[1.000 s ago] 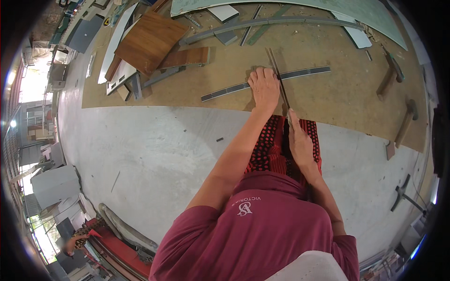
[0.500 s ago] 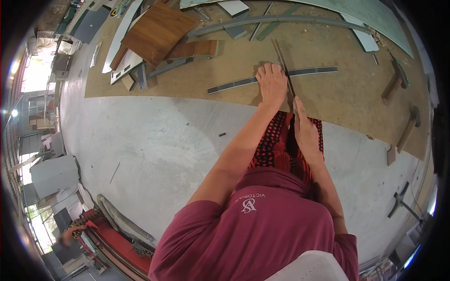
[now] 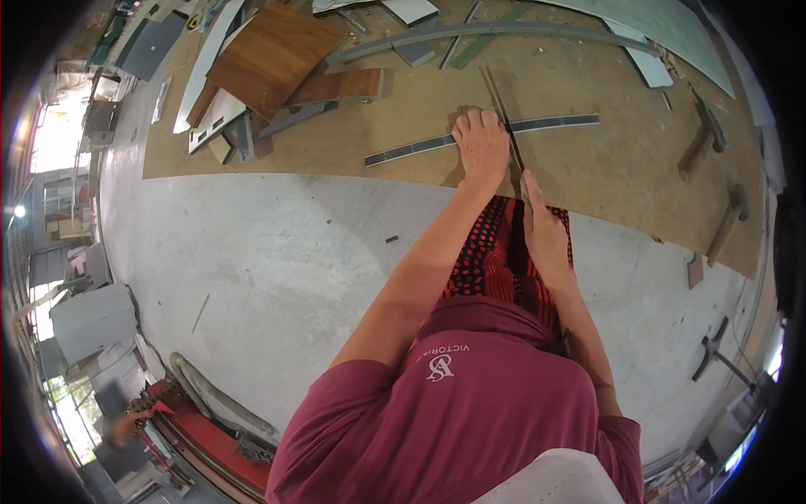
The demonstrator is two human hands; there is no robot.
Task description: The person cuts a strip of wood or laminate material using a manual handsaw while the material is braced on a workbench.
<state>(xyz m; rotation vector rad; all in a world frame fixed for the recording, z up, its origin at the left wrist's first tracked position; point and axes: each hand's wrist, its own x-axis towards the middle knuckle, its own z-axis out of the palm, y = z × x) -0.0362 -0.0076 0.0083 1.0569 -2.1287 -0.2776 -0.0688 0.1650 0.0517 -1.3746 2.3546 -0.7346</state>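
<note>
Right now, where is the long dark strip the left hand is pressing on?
In the head view, the long dark strip lies crosswise on the brown board, upper centre, under the left hand. A thin straight bar crosses it beside that hand, with the right hand just below.

hands: 2 | dark strips: 2 | brown wood panels: 2

Maroon shirt, tan board, grey floor.
Shirt maroon with small white emblem; cloth below it red with black dot pattern and dark stripes. Board sheet on floor tan-brown; concrete floor pale grey. Curved strip under left hand dark grey-black; thin strip by right hand dark. Wood panel reddish brown; offcut pale green.
</note>
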